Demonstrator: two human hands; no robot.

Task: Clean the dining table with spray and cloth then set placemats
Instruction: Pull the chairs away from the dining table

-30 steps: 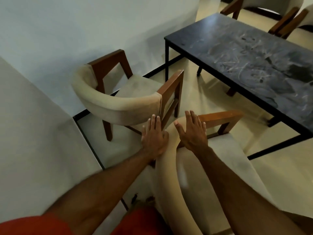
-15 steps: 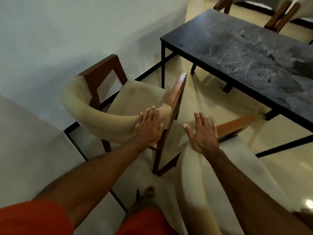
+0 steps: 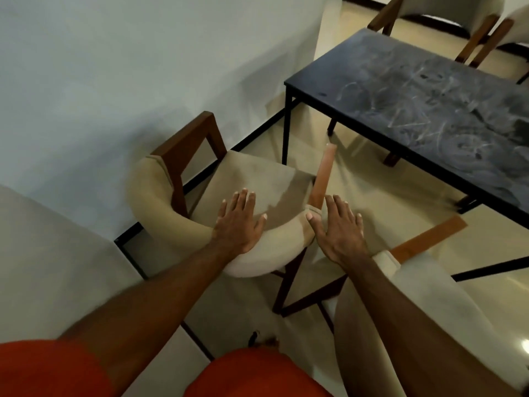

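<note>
The dark dining table (image 3: 423, 90) stands at the upper right, its top streaked with pale wipe marks. No spray, cloth or placemat is in view. My left hand (image 3: 239, 223) rests flat with straight fingers on the curved beige backrest of the left armchair (image 3: 257, 179). My right hand (image 3: 339, 227) is spread, fingers straight, just right of that backrest's end, above the gap between the two chairs; whether it touches the chair I cannot tell. A second beige armchair (image 3: 423, 296) sits under my right forearm.
A pale wall (image 3: 143, 67) runs along the left with a black skirting strip at the floor. Two more wooden-framed chairs (image 3: 446, 12) stand beyond the table at the top right. Beige floor (image 3: 366, 190) lies between chairs and table.
Both hands have shifted from the right armchair's backrest over to the left armchair. The left chair now sits closer under my left hand, and the view has swung leftward.
</note>
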